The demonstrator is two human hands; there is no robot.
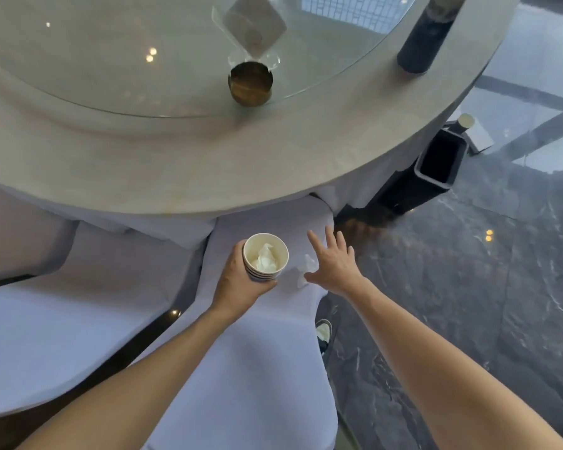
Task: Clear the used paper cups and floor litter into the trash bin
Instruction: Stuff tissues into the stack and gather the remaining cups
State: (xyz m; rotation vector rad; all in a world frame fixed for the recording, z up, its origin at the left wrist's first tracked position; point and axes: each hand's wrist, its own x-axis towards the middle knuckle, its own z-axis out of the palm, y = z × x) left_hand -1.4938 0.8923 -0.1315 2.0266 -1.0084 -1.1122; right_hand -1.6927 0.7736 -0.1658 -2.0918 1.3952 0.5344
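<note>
While my left hand (238,280) wraps stacked paper cups (264,259), right hand (333,263) fingers spread wide, thumb beside crumpled tissue (307,267) on chair cover (260,352).

A round table (117,177) draped in pale cloth fills the upper left and centre of the frame. A glass turntable (117,60) lies on its middle, bearing a brass-coloured holder (250,84) and a clear card stand (253,30). A dark bottle (428,37) stands on the cloth at upper right. White-covered chairs (257,368) sit below the table; a crumpled tissue (307,269) lies on the centre seat. Dark marble floor (468,287) spreads right, carrying a black bin (434,164).
</note>
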